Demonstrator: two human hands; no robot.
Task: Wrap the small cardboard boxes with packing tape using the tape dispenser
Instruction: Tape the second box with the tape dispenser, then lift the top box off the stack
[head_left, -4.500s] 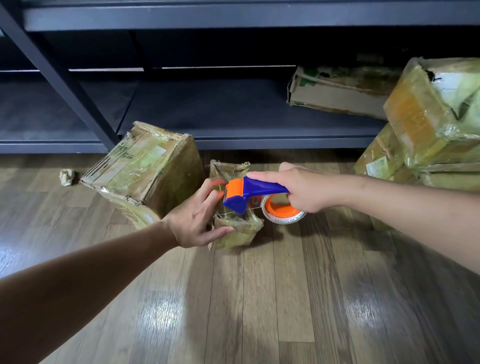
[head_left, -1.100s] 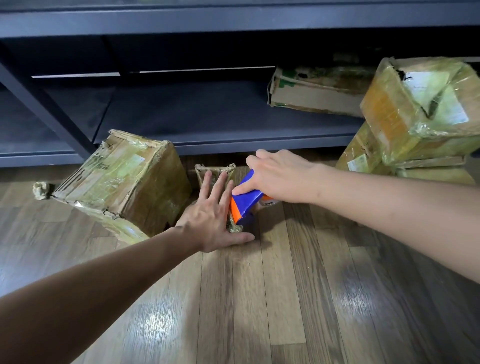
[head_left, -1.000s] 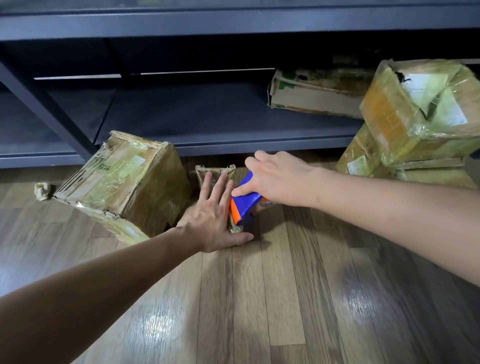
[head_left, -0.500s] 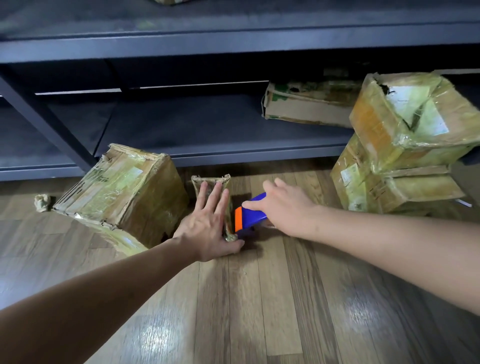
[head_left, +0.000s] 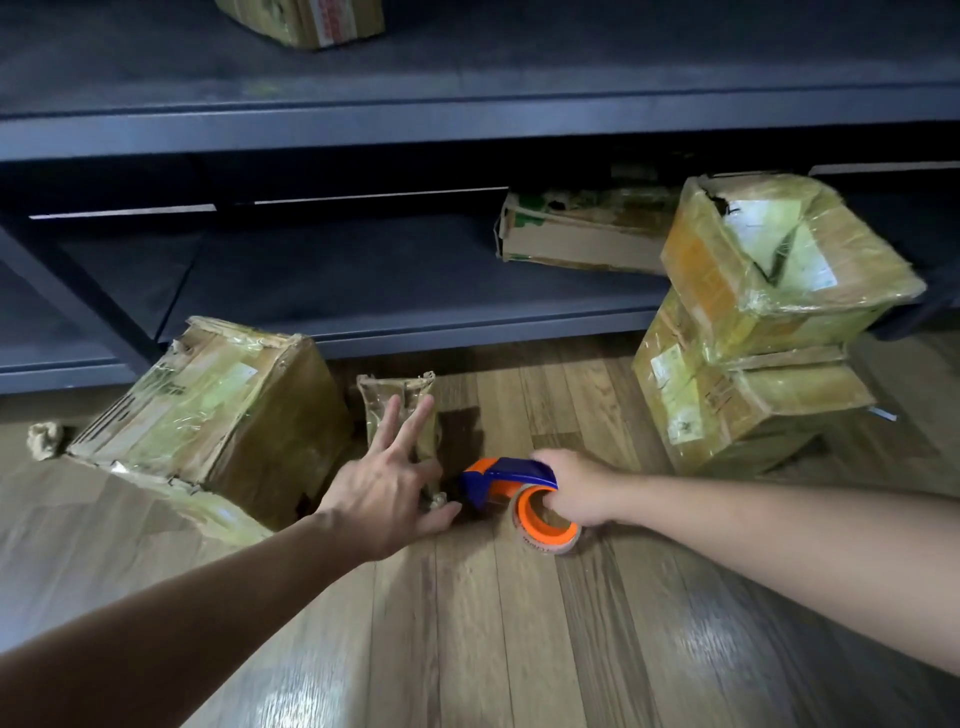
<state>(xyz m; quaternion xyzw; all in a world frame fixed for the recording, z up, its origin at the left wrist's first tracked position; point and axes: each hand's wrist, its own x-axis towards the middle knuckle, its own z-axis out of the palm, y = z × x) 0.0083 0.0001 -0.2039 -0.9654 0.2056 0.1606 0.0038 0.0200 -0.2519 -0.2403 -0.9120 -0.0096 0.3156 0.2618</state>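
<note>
A small, tape-covered cardboard box (head_left: 402, 410) stands upright on the wooden floor. My left hand (head_left: 387, 486) lies flat against its near side with the fingers spread, pinning it. My right hand (head_left: 574, 486) grips the blue and orange tape dispenser (head_left: 511, 480), whose orange-cored tape roll (head_left: 548, 525) rests on the floor just right of the box. The dispenser's blade end points at the box's lower right corner; whether tape joins them I cannot tell.
A larger taped box (head_left: 218, 421) leans right beside the small one on the left. Two taped boxes (head_left: 769, 332) are stacked at the right. A dark metal shelf (head_left: 415, 291) behind holds a flat carton (head_left: 582, 234). A paper wad (head_left: 45, 439) lies far left.
My right hand has drawn the dispenser down and to the right, off the box's side to the floor, so the tape roll now shows. My left hand stays pressed on the box.
</note>
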